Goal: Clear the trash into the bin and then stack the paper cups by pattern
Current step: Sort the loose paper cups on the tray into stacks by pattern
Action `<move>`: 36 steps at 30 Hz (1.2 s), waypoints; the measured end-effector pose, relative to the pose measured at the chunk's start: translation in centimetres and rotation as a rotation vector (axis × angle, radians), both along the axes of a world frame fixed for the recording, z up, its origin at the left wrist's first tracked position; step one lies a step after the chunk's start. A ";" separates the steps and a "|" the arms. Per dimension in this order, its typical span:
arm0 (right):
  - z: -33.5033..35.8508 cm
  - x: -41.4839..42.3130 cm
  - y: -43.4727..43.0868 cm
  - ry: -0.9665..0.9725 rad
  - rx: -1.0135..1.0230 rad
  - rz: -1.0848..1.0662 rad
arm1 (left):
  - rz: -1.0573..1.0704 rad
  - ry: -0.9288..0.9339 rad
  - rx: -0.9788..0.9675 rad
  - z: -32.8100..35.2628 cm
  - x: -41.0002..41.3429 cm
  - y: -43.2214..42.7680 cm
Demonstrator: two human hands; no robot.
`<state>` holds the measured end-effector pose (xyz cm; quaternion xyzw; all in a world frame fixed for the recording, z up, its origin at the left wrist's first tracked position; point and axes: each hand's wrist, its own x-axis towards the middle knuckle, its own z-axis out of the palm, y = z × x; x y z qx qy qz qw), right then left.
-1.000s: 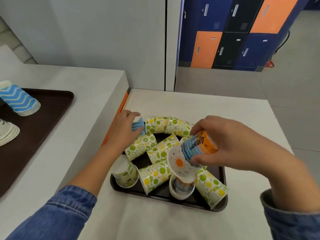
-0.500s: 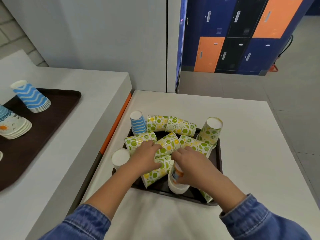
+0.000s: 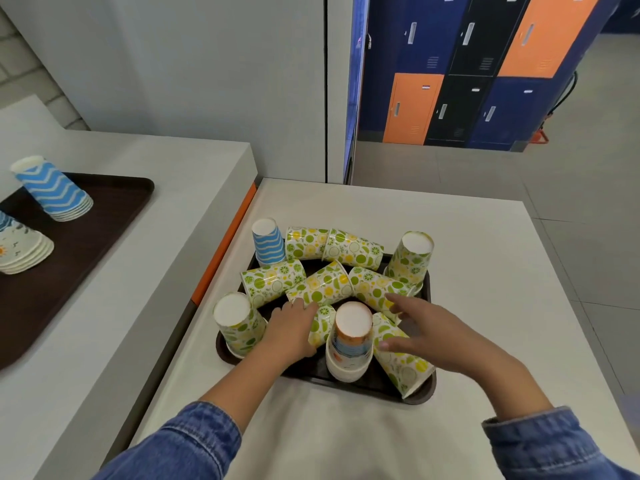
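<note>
Lime-print cups (image 3: 353,249) lie tipped all over the black tray (image 3: 374,388), so pattern stacking looks underway. Left hand (image 3: 291,332) curls round one lying lime cup (image 3: 322,325). Right hand (image 3: 429,329) is spread wide and empty, just right of the sun-print stack (image 3: 351,337). Next, probably: lift that cup and nest it on the upturned lime cup (image 3: 237,323) to the left hand's left.

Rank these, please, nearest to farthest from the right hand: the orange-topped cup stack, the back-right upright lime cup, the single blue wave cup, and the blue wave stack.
1. Orange-topped cup stack, just left of the right hand.
2. Upright lime cup, back right.
3. Single blue wave cup, back left.
4. Blue wave stack, far left.
</note>
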<state>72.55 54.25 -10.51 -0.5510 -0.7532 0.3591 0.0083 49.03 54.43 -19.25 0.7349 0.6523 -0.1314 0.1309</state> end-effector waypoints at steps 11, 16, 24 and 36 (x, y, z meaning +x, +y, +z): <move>-7.0 0.8 0.8 -0.399 -0.057 -0.010 | 0.144 -0.282 0.216 5.5 -1.8 0.1; -8.3 0.3 0.3 -0.420 -0.043 -0.062 | 0.449 -0.679 0.548 10.7 -5.0 -0.9; -8.8 -0.2 -0.5 -0.385 -0.005 -0.115 | 0.766 -0.849 0.853 7.2 -7.3 -4.9; -4.5 1.6 0.1 -0.422 0.010 -0.086 | 0.869 -0.933 0.744 -1.6 -6.9 -5.8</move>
